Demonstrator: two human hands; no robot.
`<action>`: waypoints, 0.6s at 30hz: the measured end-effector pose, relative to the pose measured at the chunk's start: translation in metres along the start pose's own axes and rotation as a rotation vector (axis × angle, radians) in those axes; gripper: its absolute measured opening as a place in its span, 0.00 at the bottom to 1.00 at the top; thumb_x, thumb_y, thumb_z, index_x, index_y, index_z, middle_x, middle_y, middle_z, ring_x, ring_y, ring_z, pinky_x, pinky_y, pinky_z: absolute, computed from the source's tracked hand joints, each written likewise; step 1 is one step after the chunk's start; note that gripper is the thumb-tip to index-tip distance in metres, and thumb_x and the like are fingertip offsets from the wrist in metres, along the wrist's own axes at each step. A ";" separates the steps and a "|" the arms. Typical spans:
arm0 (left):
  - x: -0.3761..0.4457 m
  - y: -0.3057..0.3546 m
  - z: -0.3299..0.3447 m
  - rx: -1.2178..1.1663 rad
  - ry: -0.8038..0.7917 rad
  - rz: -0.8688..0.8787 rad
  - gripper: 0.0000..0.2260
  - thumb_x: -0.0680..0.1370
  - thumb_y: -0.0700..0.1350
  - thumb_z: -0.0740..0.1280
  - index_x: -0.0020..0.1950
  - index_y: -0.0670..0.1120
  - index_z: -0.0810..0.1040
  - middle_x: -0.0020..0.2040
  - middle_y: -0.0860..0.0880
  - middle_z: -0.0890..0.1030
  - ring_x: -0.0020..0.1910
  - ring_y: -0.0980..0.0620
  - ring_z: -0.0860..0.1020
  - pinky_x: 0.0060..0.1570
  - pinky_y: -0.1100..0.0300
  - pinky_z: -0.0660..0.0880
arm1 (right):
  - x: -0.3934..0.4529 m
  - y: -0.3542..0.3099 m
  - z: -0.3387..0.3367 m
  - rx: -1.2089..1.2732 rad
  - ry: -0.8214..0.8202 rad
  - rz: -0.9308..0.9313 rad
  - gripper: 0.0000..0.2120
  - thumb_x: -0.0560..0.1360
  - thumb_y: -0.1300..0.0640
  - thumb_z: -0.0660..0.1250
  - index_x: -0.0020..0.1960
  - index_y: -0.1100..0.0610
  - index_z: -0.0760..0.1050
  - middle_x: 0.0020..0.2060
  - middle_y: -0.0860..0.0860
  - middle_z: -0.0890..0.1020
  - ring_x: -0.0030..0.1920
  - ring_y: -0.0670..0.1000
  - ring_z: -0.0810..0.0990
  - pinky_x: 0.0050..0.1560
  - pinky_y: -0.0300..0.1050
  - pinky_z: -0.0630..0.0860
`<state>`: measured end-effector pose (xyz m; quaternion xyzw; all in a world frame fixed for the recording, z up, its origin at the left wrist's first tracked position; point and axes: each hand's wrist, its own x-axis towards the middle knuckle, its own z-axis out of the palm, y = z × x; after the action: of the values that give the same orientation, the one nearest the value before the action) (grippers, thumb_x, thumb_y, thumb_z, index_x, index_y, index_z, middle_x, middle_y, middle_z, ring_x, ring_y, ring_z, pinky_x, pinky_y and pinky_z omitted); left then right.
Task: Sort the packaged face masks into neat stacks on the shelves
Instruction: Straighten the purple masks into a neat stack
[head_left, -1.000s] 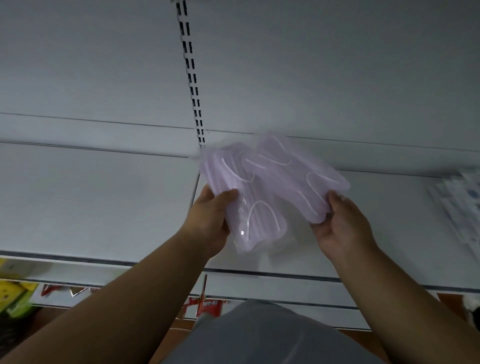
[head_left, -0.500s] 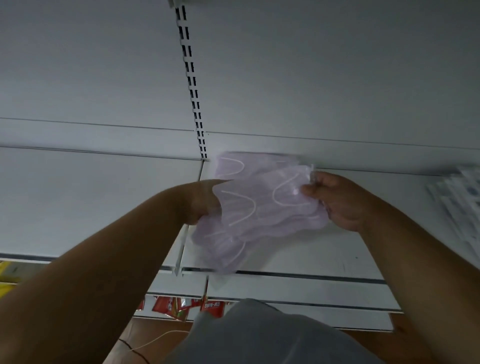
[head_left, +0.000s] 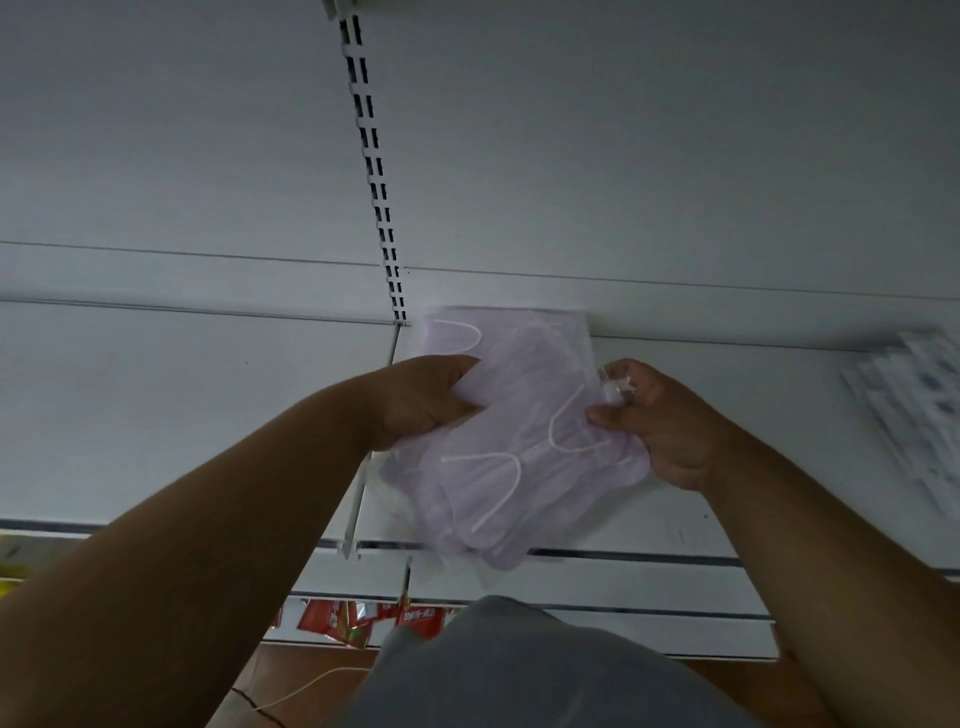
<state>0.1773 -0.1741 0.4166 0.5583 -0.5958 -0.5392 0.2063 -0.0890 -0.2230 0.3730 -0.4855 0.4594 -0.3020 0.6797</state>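
A bunch of pale lilac face masks in clear plastic packets lies over the white shelf, its far end against the back panel. White ear loops show through the plastic. My left hand grips the bunch at its left edge, fingers curled over the top. On the right edge, my right hand pinches the packets between thumb and fingers, with a crumpled bit of clear plastic at the fingertips. The near end of the bunch hangs past the shelf's front edge.
A blurred pile of white packets with blue print lies on the shelf at the far right. A slotted upright rail runs up the back panel. Red packaged goods hang below the shelf.
Both hands have carried the lilac packets away from me and down onto the shelf, against the back panel. The fanned-out bunch has been drawn together into one overlapping pile.
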 end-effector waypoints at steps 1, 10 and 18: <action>-0.001 0.000 -0.001 -0.025 -0.001 0.011 0.05 0.79 0.45 0.69 0.54 0.52 0.81 0.45 0.56 0.86 0.43 0.60 0.84 0.39 0.71 0.76 | -0.001 0.000 0.000 0.004 0.009 -0.017 0.18 0.68 0.70 0.71 0.56 0.58 0.76 0.46 0.57 0.85 0.43 0.53 0.85 0.44 0.46 0.83; -0.003 -0.009 -0.004 -0.596 0.011 -0.055 0.10 0.81 0.39 0.64 0.60 0.42 0.81 0.53 0.44 0.85 0.49 0.49 0.84 0.49 0.57 0.82 | -0.011 0.008 -0.002 0.014 0.122 -0.092 0.13 0.70 0.73 0.69 0.53 0.64 0.81 0.45 0.58 0.86 0.43 0.55 0.85 0.44 0.45 0.82; -0.002 0.018 -0.012 0.005 -0.269 -0.016 0.12 0.75 0.44 0.73 0.57 0.51 0.79 0.52 0.52 0.85 0.51 0.54 0.83 0.48 0.65 0.78 | -0.003 0.000 0.011 -0.170 0.238 -0.190 0.12 0.70 0.69 0.74 0.39 0.54 0.76 0.36 0.53 0.81 0.40 0.53 0.79 0.46 0.51 0.75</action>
<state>0.1800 -0.1815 0.4372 0.4861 -0.6150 -0.6094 0.1189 -0.0798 -0.2158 0.3755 -0.5432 0.5125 -0.3803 0.5455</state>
